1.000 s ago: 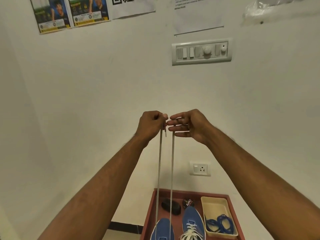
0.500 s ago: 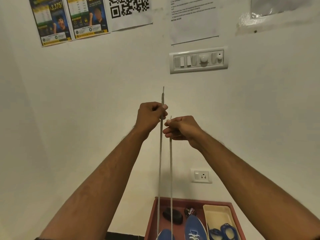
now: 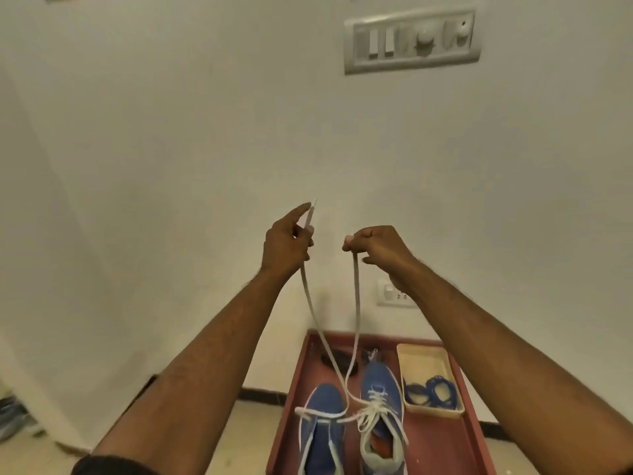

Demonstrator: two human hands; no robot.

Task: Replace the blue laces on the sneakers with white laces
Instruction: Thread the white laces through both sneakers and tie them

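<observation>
Against white wall, left hand [image 3: 286,246] and right hand [image 3: 378,246] each grip white lace [image 3: 356,303] ends above sneaker [image 3: 323,426].

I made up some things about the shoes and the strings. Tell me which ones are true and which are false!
1. Each hand, left hand and right hand, holds one end of the white lace. True.
2. The right sneaker already has white laces. True.
3. The blue laces are on the floor. False: they lie in the cream tray.
4. The sneakers stand on a green table. False: a red tray.
</observation>
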